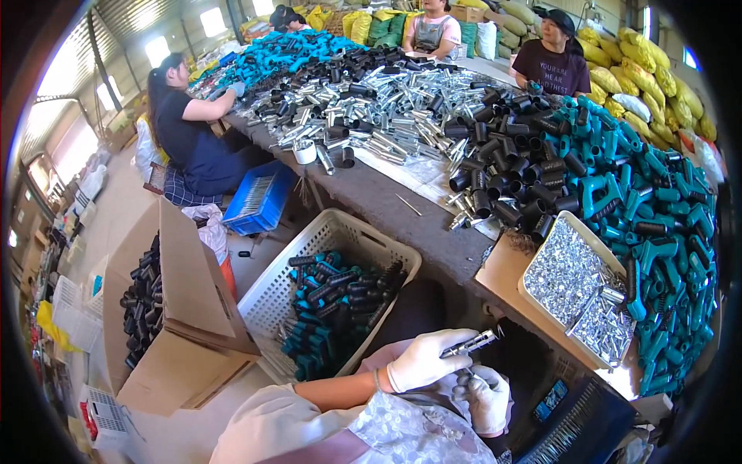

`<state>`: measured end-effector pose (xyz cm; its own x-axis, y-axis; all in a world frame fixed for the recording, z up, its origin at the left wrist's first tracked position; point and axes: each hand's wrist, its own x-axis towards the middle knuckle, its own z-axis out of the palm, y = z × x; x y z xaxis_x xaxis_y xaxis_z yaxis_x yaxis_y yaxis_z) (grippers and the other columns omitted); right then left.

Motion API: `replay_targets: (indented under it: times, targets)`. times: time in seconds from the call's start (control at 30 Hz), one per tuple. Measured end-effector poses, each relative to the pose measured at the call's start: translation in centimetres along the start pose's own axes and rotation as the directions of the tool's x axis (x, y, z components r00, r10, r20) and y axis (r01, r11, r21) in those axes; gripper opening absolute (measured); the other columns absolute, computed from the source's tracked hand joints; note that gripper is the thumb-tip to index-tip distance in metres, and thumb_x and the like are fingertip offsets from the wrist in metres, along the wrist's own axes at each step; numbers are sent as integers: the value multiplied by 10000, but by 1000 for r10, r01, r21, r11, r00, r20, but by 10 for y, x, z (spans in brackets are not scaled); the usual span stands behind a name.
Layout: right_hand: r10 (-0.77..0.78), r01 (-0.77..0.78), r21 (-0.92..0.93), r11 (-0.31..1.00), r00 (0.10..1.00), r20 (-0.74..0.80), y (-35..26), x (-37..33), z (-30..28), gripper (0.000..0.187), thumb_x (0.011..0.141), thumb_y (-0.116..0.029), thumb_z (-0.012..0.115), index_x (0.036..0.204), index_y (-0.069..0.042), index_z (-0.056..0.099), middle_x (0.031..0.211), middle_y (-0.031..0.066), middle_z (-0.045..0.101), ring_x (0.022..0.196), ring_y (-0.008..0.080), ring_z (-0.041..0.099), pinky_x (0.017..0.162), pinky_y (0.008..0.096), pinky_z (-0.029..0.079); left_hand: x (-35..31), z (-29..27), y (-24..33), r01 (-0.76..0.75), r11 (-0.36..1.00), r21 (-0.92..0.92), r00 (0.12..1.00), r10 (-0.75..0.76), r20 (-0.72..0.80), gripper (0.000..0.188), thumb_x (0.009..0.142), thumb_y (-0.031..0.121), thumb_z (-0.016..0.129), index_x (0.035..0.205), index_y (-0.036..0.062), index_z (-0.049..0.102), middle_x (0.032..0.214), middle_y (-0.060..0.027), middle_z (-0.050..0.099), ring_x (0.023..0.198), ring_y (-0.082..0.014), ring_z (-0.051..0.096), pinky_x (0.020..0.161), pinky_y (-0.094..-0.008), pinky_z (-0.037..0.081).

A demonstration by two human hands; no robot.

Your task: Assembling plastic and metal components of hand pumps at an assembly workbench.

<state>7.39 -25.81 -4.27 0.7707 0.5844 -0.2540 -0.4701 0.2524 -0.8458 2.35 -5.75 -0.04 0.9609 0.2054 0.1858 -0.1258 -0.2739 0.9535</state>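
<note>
Above my lap, my left hand (429, 360), in a white glove, is closed around a silver metal tube (473, 342) with slots in its side. A thin wire-like end sticks out at the tube's tip. Just below, my right hand (488, 402), also gloved, has its fingers pinched together close to the tube's underside. Whatever those fingers hold is too small to make out. To the right stands a cream tray (525, 293) of small shiny metal parts. A white perforated basket (280, 268) to the left holds teal and black handle-shaped parts.
The long table (433, 243) bears heaps of black sleeves (533, 166), silver tubes (386, 100) and teal handles (672, 271). A cardboard box (197, 298) of black parts stands left, near a blue bin (249, 225). A phone (550, 400) lies lower right. Several people sit around the table.
</note>
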Motion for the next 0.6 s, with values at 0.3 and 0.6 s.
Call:
replay_targets:
  times: [0.3,0.6]
  targets:
    - [31,-29,-30,999,999,44,6,0,-3,343,935,-219,737,1122,51,641,900,145,714,687,225,709,644,338,602,-8,-1,3,19,999,-39,1000,-19,-5,461,867,71,741,1304,-21,623,1135,-178,704,1000,-239,695,912,-330,532]
    - [22,-21,-24,999,1000,19,5,2,-2,256,970,-112,638,1116,98,652,929,174,733,737,237,725,677,338,609,-5,-4,9,-27,998,61,999,26,18,443,873,90,773,1285,-5,640,1156,-165,708,1029,-259,709,909,-341,546]
